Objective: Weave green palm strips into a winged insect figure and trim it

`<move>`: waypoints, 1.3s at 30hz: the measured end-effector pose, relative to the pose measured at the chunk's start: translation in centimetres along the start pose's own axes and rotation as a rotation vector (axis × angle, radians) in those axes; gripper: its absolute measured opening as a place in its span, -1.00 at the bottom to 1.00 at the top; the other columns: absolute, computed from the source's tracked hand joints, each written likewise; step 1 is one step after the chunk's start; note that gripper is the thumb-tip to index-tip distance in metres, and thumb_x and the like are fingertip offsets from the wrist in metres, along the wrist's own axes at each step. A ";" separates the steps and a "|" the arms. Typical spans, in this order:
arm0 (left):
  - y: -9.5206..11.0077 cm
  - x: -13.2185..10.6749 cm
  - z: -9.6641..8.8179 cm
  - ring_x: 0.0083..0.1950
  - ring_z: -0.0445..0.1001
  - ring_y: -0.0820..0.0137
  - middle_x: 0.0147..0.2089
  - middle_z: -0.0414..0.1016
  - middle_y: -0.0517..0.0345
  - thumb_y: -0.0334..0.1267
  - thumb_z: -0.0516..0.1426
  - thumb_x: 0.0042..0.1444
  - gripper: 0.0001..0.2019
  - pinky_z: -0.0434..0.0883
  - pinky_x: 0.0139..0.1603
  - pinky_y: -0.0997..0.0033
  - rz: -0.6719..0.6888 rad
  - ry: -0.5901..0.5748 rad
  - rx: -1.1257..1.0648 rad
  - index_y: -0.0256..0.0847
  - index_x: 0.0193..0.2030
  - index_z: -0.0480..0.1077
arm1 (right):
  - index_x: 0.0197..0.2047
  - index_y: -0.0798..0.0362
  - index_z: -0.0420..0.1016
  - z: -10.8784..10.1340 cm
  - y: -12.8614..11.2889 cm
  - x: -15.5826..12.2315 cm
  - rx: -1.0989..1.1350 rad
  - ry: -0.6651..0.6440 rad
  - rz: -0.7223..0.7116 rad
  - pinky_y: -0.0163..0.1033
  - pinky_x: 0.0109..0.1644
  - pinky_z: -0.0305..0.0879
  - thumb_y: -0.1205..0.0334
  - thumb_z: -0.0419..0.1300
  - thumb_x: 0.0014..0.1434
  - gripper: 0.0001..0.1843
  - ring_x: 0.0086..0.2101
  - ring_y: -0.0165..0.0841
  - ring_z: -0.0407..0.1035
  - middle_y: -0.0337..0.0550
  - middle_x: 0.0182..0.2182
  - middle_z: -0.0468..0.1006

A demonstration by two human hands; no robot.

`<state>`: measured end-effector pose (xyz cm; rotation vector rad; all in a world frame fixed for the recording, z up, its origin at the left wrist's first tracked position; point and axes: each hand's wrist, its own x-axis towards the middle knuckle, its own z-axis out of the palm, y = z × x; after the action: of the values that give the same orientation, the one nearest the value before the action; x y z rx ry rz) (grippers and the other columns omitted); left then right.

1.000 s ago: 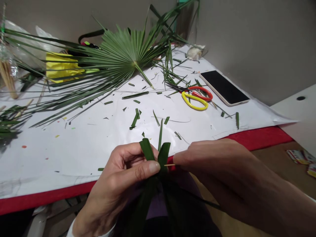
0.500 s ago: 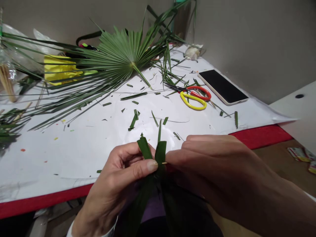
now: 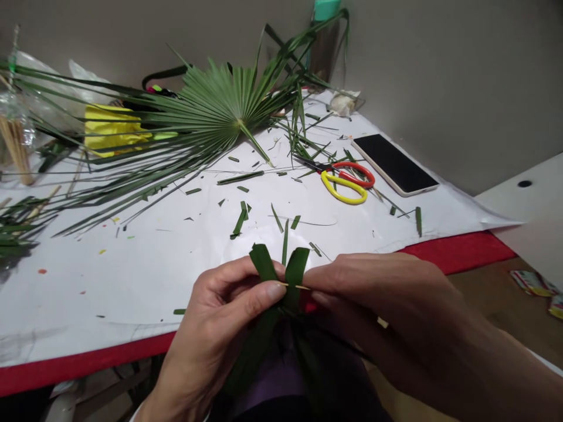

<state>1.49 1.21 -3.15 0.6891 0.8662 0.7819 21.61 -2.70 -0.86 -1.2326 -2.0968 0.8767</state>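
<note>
My left hand (image 3: 224, 316) is closed in a pinch, thumb on top, round folded green palm leaf strips (image 3: 297, 266) held just past the table's front edge. Two broad strip ends stick up in a V, with a narrow blade between them. A thin pale wooden stick (image 3: 301, 287) lies across the right-hand strip, by my left thumb tip. Its right end meets the fingertips of my right hand (image 3: 387, 310), which are pinched together. Below the hands, the longer leaf parts hang down in shadow, and their lower ends are hard to make out.
A large fan palm leaf (image 3: 220, 111) spreads over the white-covered table (image 3: 145, 275). Scissors (image 3: 347, 181) with red and yellow handles lie near a phone (image 3: 396, 164). Leaf scraps (image 3: 240, 221) are scattered about. At left stand wooden sticks (image 3: 16, 149) and a yellow bundle (image 3: 115, 130).
The leaf strips and both hands have shifted slightly right in view, and the right strip leans more. More of the wooden stick shows across it. The scene has dropped a little in view.
</note>
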 end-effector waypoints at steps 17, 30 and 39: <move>-0.1 0.4 0.3 -0.47 0.57 0.50 -0.46 0.67 0.21 -0.42 0.48 -0.05 -0.85 0.49 -0.41 0.65 0.181 0.078 0.084 -0.20 -0.38 0.63 | -0.20 -0.01 0.57 -0.6 -1.1 0.4 -0.165 0.117 -0.065 -0.43 -0.34 0.31 0.38 0.09 0.35 -0.77 -0.44 -0.50 0.42 -0.30 -0.41 0.59; 0.2 0.3 0.6 -0.48 0.58 0.51 -0.48 0.69 0.23 -0.53 0.49 -0.17 -0.78 0.50 -0.41 0.70 0.184 0.091 0.078 -0.17 -0.42 0.66 | -0.09 -0.16 0.65 -0.5 -1.3 -0.5 -0.357 0.200 -0.016 -0.28 -0.22 0.52 0.22 0.18 0.30 -0.78 -0.27 -0.28 0.56 -0.19 -0.37 0.64; 0.3 0.5 0.4 -0.50 0.57 0.54 -0.51 0.66 0.26 -0.50 0.48 -0.13 -0.81 0.47 -0.44 0.73 0.181 0.095 0.085 -0.17 -0.43 0.65 | -0.20 -0.20 0.47 -0.5 -1.5 -1.1 -0.358 0.262 -0.136 -0.54 -0.22 0.54 0.36 -0.07 0.38 -0.66 -0.32 -0.47 0.65 -0.42 -0.29 0.74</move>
<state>1.98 1.71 -2.87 0.8184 0.9361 0.9497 21.68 -4.04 0.46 -1.2813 -2.1455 0.2662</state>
